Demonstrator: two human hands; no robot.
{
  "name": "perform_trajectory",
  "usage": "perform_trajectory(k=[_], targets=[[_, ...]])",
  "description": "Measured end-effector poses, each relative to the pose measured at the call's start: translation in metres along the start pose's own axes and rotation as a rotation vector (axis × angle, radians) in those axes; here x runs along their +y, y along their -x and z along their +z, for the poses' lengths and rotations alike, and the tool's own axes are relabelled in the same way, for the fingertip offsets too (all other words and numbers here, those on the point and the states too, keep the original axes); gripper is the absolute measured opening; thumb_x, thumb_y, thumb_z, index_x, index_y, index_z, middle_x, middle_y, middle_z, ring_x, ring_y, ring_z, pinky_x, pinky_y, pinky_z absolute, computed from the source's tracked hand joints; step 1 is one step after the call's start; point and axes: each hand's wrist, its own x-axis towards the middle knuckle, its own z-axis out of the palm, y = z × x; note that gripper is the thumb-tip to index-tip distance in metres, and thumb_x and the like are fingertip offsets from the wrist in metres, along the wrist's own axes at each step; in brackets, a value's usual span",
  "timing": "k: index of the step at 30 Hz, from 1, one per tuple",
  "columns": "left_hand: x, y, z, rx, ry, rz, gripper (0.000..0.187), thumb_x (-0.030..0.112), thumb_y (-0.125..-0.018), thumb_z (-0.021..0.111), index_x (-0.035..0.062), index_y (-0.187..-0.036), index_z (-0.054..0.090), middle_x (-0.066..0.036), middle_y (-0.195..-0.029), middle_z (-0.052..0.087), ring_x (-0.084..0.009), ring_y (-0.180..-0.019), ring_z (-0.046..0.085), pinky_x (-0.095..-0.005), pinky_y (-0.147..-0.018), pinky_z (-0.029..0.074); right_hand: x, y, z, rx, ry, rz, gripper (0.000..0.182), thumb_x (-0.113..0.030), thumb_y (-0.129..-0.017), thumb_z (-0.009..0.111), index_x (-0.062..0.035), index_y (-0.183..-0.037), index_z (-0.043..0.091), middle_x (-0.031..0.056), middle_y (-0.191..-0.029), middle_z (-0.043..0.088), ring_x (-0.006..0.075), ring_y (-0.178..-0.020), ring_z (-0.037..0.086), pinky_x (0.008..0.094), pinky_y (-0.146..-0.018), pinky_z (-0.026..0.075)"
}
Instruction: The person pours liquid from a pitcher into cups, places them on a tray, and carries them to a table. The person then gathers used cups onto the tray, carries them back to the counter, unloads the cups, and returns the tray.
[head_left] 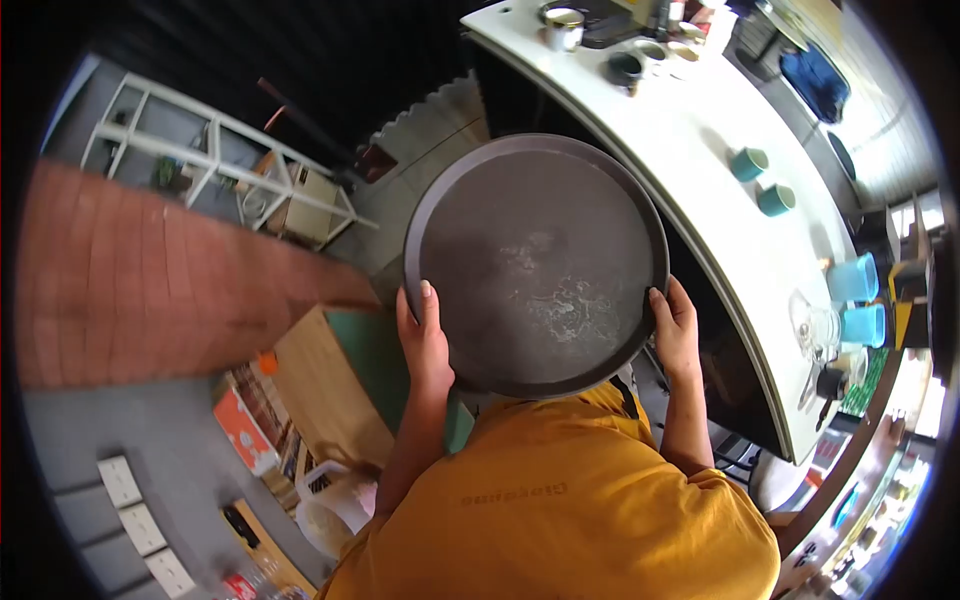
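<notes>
One round serving tray, left hand clamps its rim at 8 o'clock, right hand ditto at 4.

Mustard T-shirt w/ faint txt

Showing two teal cups and, farther off, assorted mugs on the white surface at right; showing a white rack far left, reddish brickwork nearer.
</notes>
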Motion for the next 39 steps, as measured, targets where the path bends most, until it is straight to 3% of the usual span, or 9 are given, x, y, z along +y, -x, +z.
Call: perform_trajectory(k=[4,6,8,14,17,19,25,29,39], targets=[[-0.014,-0.014,0.08,-0.146,-0.075,-0.06,0.039,0.037,-0.102,0.056,0.0028,-0.121,0.056,0.0,-0.106,0.053,-0.0109,-0.099,0.047,-0.0266,-0.091,0.038,0.013,-0.02,-0.054,0.317,0.166,-0.168,0.041,-0.003,-0.097,0.055,0.0054,-0.137,0.048,0.0083,-0.104,0.066,0.0098,-0.092,0.059,0.0239,-0.082,0.047],[-0.024,-0.023,0.13,-0.176,-0.034,-0.01,0.041,0.037,-0.102,0.055,0.0026,-0.124,0.056,-0.001,-0.111,0.055,-0.0119,-0.104,0.049,-0.0273,-0.094,0.038,0.011,-0.035,-0.093,0.337,0.248,-0.087,0.048,-0.003,-0.093,0.059,0.002,-0.139,0.047,0.0038,-0.081,0.059,0.0085,-0.069,0.051,0.0245,-0.064,0.042],[-0.025,-0.022,0.175,-0.24,-0.039,-0.025,0.044,0.038,-0.102,0.055,0.0022,-0.128,0.055,-0.004,-0.117,0.057,-0.0136,-0.109,0.051,-0.0289,-0.097,0.039,0.002,-0.049,-0.131,0.349,0.415,0.057,0.047,-0.005,-0.092,0.06,0.0008,-0.138,0.05,0.0054,-0.077,0.06,0.0095,-0.067,0.052,0.0259,-0.063,0.044],[-0.033,-0.021,0.265,-0.229,-0.122,-0.081,0.046,0.038,-0.102,0.054,0.0024,-0.131,0.054,-0.006,-0.124,0.057,-0.0156,-0.116,0.051,-0.0306,-0.102,0.038,0.01,-0.097,-0.205,0.331,0.438,0.1,0.05,-0.007,-0.09,0.061,0.0008,-0.138,0.051,0.0106,-0.078,0.066,0.0154,-0.065,0.06,0.0301,-0.067,0.05],[-0.041,-0.024,0.283,-0.191,-0.097,-0.097,0.049,0.041,-0.102,0.053,0.0027,-0.132,0.053,-0.007,-0.127,0.056,-0.0167,-0.12,0.049,-0.0321,-0.105,0.036,0.014,-0.114,-0.218,0.301,0.38,0.128,0.051,-0.004,-0.087,0.062,0.0017,-0.137,0.052,0.0139,-0.088,0.068,0.0193,-0.07,0.066,0.0312,-0.07,0.053],[-0.042,-0.027,0.291,-0.129,-0.22,-0.181,0.072,0.051,-0.099,0.052,0.0009,-0.149,0.035,-0.016,-0.152,0.037,-0.0246,-0.143,0.03,-0.0383,-0.118,0.021,0.024,-0.123,-0.223,0.311,0.432,0.089,0.051,-0.004,-0.086,0.062,0.0025,-0.136,0.053,0.0154,-0.094,0.068,0.0206,-0.072,0.067,0.0317,-0.071,0.054],[-0.06,-0.057,0.302,-0.16,-0.187,-0.129,0.06,0.047,-0.101,0.051,-0.0009,-0.137,0.047,-0.011,-0.133,0.052,-0.019,-0.127,0.045,-0.0358,-0.108,0.033,0.041,-0.14,-0.222,0.381,0.478,0.073,0.052,-0.001,-0.083,0.066,-0.0031,-0.134,0.058,0.0131,-0.105,0.063,0.0174,-0.073,0.066,0.0304,-0.072,0.055],[-0.082,-0.091,0.305,-0.214,-0.149,-0.108,0.056,0.044,-0.102,0.05,-0.0002,-0.137,0.047,-0.011,-0.134,0.052,-0.0192,-0.127,0.045,-0.0364,-0.108,0.034,0.043,-0.149,-0.214,0.452,0.503,0.141,0.053,-0.003,-0.08,0.066,-0.0046,-0.132,0.06,0.0178,-0.103,0.066,0.0232,-0.077,0.069,0.0353,-0.074,0.055],[-0.086,-0.136,0.307,-0.537,-0.043,-0.161,0.05,0.038,-0.103,0.05,0.004,-0.139,0.044,-0.009,-0.135,0.049,-0.0187,-0.126,0.044,-0.0348,-0.106,0.035,0.03,-0.164,-0.192,0.518,0.478,0.26,0.051,-0.01,-0.079,0.071,-0.005,-0.129,0.062,0.0136,-0.098,0.069,0.0238,-0.077,0.07,0.0358,-0.075,0.055]])
